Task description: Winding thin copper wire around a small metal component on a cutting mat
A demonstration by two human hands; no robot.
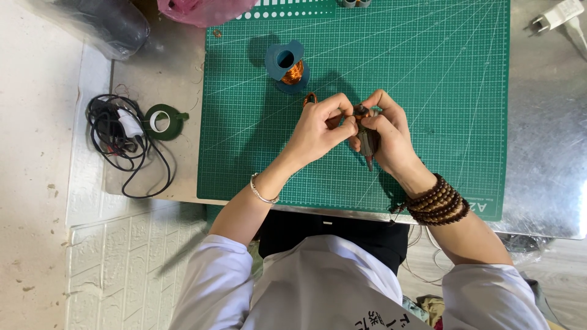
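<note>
My left hand (318,125) pinches a loop of thin copper wire (310,98) between thumb and fingers, just above the green cutting mat (440,73). Right beside it, my right hand (388,131) grips a small grey plier-like tool (367,143) whose tip meets the left fingertips. The two hands touch at the fingertips. A blue spool of copper wire (287,66) stands on the mat a little beyond the left hand. A thin bracelet circles my left wrist; a dark bead bracelet (437,201) is wound around my right wrist.
A roll of green tape (162,121) and a tangle of black cable (122,143) lie on the metal table (544,153) left of the mat. A pink bag (195,9) and a dark bag (110,24) sit at the back left. A white plug (559,15) lies at the back right.
</note>
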